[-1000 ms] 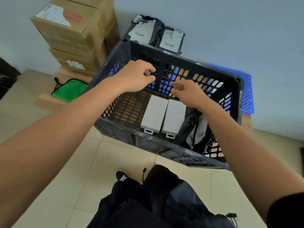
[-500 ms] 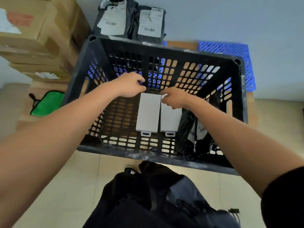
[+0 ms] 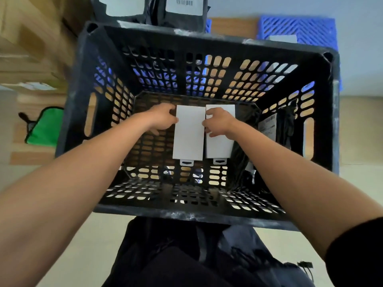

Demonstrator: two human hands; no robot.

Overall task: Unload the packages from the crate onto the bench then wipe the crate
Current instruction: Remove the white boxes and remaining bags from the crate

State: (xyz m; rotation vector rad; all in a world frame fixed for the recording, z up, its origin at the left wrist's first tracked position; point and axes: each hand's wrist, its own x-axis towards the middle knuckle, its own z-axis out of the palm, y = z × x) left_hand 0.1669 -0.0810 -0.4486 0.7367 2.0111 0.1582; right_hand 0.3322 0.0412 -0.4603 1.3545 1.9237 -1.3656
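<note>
Two boxes: white, flat, side by side on the floor of the crate [image 3: 199, 214].
Green cloth [image 3: 44, 127]: on the bench [image 3: 31, 157], left of the crate.
Left hand [image 3: 162, 119]: fingers curled round the left edge of the left box [image 3: 188, 139].
Right hand [image 3: 217, 122]: fingers curled on the right box [image 3: 220, 147], gripping its left edge.
Black bags [image 3: 244, 154]: inside the crate, against its right wall.
Bagged packages [image 3: 182, 9]: behind the crate.

Inside the black crate [image 3: 83, 83], the left hand [image 3: 162, 119] grips the left white box [image 3: 189, 133] while the right hand [image 3: 218, 122] grips the right white box [image 3: 219, 146], black bags [image 3: 240, 154] slumped just right of them.
</note>
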